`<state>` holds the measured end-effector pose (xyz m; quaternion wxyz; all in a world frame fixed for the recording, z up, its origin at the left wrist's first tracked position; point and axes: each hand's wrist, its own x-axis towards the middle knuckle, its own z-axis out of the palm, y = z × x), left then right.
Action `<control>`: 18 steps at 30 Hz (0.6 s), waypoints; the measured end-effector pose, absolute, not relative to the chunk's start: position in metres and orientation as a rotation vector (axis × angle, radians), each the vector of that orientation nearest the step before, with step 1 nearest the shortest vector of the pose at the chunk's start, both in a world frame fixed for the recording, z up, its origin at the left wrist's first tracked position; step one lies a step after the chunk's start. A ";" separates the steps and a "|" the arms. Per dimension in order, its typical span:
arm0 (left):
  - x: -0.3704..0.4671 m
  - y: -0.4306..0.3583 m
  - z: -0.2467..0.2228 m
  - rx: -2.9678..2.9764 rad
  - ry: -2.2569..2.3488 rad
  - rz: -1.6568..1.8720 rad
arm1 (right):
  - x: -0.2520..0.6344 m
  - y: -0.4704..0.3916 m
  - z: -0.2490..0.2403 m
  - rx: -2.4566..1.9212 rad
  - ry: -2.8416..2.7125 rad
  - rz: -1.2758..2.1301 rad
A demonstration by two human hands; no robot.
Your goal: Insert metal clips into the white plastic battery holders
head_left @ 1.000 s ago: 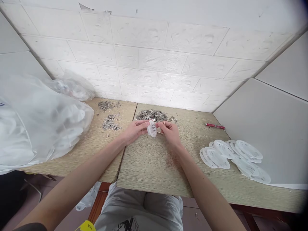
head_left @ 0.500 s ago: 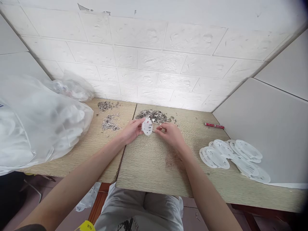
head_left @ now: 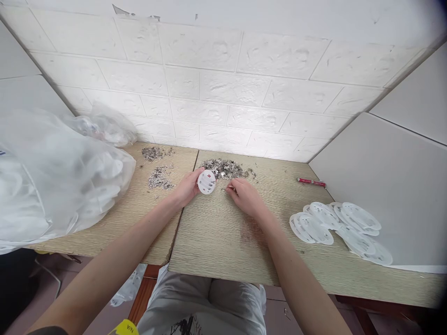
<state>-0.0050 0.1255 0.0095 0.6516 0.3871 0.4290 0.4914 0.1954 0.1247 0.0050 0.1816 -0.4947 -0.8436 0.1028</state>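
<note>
My left hand (head_left: 189, 187) is closed on the edge of a round white plastic disc (head_left: 206, 182). The disc's face is turned up towards me and shows slots, small metal pieces and a red mark. To its right, my right hand (head_left: 242, 195) is closed in a pinch, with the thumb against the index finger. A small thin metal piece (head_left: 224, 189) sticks out of its fingertips towards the disc, a short gap away from it. Just behind both hands lies a heap of small metal parts (head_left: 226, 168).
Two smaller piles of metal bits, one farther back (head_left: 153, 153) and one nearer (head_left: 160, 178), lie at left. A large plastic bag of white parts (head_left: 70, 177) covers the table's left. Several white discs (head_left: 338, 228) are stacked at right, near a red pen-like tool (head_left: 311, 182).
My left hand has drawn the disc slightly left, away from my right hand, and turned its face more towards me. My right hand has shifted only a little.
</note>
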 end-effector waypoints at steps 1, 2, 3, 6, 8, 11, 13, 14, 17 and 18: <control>-0.005 0.126 0.009 0.876 0.978 1.116 | 0.195 0.124 0.006 -1.383 -2.348 0.322; -0.005 0.126 0.009 0.876 0.976 1.116 | 0.194 0.123 0.006 -1.365 -2.316 0.363; -0.005 0.126 0.008 0.877 0.973 1.116 | 0.193 0.122 0.007 -1.346 -2.288 0.407; -0.004 0.127 0.005 0.873 0.971 1.125 | 0.189 0.118 0.009 -1.289 -2.257 0.491; -0.004 0.126 0.005 0.862 0.975 1.124 | 0.187 0.117 0.009 -1.258 -2.273 0.492; -0.002 0.124 0.007 0.860 0.980 1.112 | 0.185 0.117 0.006 -1.224 -2.309 0.441; -0.002 0.123 0.008 0.868 0.990 1.117 | 0.185 0.118 0.004 -1.226 -2.312 0.395; -0.001 0.122 0.008 0.874 1.000 1.127 | 0.184 0.118 0.004 -1.229 -2.308 0.373; -0.001 0.122 0.006 0.908 1.035 1.135 | 0.184 0.117 0.004 -1.239 -2.304 0.330; -0.001 0.122 0.006 0.919 1.043 1.133 | 0.184 0.117 0.004 -1.238 -2.306 0.322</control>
